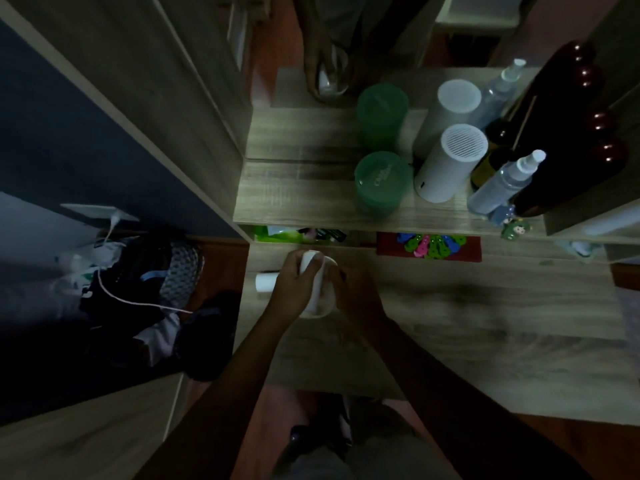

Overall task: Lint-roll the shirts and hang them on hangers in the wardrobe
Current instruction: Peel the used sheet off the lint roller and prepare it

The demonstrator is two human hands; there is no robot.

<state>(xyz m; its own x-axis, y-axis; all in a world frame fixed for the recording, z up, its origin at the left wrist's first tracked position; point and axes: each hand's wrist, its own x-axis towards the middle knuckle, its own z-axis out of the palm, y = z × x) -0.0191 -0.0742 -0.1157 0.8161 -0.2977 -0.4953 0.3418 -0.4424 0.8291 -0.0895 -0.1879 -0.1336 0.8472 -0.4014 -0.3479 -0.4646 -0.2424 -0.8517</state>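
Both my hands meet over the wooden dresser top (467, 317). My left hand (294, 287) wraps a white lint roller (317, 282), whose white end (265, 283) sticks out to the left. My right hand (353, 292) grips the clear cover part of the same roller from the right. The scene is dim. A pile of dark and white clothes (138, 292) lies at the left, down beside the dresser. No hanger is visible.
Behind my hands a mirror reflects the shelf. On the shelf stand a green tub (382, 183), a white cylinder device (450, 164), a clear spray bottle (504, 183) and a dark bottle (568, 157). A wardrobe panel (121, 109) rises at left.
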